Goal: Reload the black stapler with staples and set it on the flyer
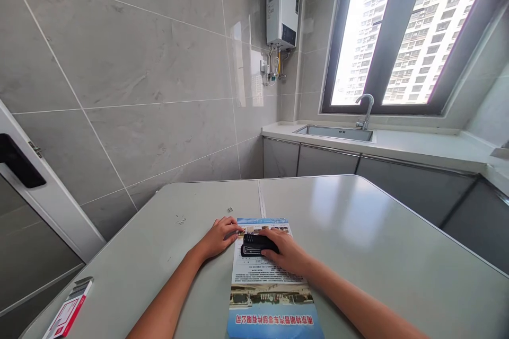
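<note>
A printed leaflet (274, 302) lies on the table, its text upside down to me, with a blue band and a photo strip at the near end. On its upper part rests a black stapler (250, 245), pointing left. My right hand (284, 250) is closed around the stapler's right end, thumb on the near side and fingers on the far side. At the leaflet's left edge, my left hand (218, 237) lies with its fingers stretched towards the paper, fingertips touching the edge near the stapler's front. Whether the stapler grips any paper, I cannot tell.
Small loose staples (181, 220) lie left on the pale table (358, 233), with another small metal piece (229, 210) nearer the leaflet. A red-and-white package (69, 310) sits at the near left edge. Beyond are a counter (413, 143) with a sink and a wall-mounted water heater (283, 2).
</note>
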`<action>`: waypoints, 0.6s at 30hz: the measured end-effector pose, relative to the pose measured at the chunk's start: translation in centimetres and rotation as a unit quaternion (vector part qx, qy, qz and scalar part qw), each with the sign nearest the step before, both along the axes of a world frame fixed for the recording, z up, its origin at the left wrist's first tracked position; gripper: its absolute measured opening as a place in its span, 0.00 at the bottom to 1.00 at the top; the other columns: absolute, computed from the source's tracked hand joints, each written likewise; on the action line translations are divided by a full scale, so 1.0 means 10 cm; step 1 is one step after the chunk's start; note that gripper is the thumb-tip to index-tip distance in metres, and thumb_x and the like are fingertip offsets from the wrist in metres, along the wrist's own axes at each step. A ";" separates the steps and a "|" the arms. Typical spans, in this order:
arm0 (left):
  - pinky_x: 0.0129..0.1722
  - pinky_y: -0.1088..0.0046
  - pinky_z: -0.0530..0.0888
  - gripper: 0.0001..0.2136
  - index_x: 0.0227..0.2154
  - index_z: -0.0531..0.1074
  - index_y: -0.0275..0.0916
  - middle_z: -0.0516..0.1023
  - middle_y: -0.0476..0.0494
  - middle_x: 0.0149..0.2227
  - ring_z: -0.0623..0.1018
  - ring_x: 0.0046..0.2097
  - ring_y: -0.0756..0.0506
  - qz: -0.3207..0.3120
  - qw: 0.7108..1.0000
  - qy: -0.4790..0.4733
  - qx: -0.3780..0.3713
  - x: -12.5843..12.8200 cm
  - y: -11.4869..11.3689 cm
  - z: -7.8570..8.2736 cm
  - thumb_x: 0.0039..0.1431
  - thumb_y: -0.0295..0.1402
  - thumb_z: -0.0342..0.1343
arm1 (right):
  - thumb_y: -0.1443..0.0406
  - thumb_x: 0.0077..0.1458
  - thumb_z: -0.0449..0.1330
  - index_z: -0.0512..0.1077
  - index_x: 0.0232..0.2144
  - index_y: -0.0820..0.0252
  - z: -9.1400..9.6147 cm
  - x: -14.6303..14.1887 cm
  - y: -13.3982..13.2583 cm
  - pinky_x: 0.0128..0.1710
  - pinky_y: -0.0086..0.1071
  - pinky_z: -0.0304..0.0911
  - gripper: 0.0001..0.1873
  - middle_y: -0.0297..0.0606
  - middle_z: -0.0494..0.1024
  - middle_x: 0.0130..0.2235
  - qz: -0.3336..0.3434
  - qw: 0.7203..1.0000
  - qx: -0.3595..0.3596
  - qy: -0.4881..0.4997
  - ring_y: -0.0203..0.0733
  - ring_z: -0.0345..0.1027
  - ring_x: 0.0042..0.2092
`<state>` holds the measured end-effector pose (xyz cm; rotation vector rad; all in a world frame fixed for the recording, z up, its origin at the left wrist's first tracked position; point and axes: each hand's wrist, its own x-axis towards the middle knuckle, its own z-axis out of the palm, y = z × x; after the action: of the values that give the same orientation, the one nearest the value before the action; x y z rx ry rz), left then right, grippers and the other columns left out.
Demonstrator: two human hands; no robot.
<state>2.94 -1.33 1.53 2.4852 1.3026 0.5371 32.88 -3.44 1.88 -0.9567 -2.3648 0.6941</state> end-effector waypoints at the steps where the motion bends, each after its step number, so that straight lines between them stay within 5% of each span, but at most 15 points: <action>1: 0.57 0.58 0.65 0.13 0.53 0.77 0.51 0.75 0.42 0.52 0.73 0.55 0.40 0.000 1.000 0.000 -0.001 0.00 0.00 0.00 0.72 0.39 0.52 | 0.63 0.61 0.62 0.68 0.59 0.53 0.00 0.00 0.00 0.56 0.43 0.60 0.24 0.42 0.77 0.55 0.001 1.000 0.000 0.001 0.52 0.69 0.56; 7: 0.56 0.58 0.66 0.13 0.52 0.77 0.50 0.75 0.42 0.52 0.73 0.55 0.39 0.003 1.000 0.003 0.003 0.01 -0.01 0.00 0.71 0.39 0.52 | 0.60 0.60 0.64 0.70 0.56 0.52 0.11 0.05 0.01 0.52 0.41 0.63 0.22 0.41 0.77 0.51 -0.002 1.000 0.003 0.028 0.49 0.69 0.51; 13: 0.57 0.57 0.65 0.12 0.52 0.77 0.51 0.75 0.42 0.52 0.73 0.55 0.39 0.008 1.000 0.004 0.000 0.02 -0.02 0.01 0.71 0.38 0.52 | 0.59 0.62 0.63 0.76 0.39 0.55 0.22 0.18 0.09 0.46 0.38 0.63 0.07 0.40 0.78 0.40 -0.010 0.994 0.073 0.075 0.47 0.68 0.44; 18: 0.58 0.57 0.64 0.12 0.52 0.77 0.50 0.75 0.43 0.51 0.73 0.54 0.40 0.008 1.000 -0.002 -0.005 0.02 -0.03 0.03 0.71 0.37 0.53 | 0.58 0.62 0.63 0.76 0.32 0.56 0.22 0.22 0.13 0.43 0.36 0.63 0.10 0.39 0.77 0.36 -0.002 0.996 0.056 0.062 0.44 0.69 0.41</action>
<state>3.13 -1.60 1.79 2.4655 1.3221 0.5377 35.08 -2.17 4.03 -0.8449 -2.2669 0.5944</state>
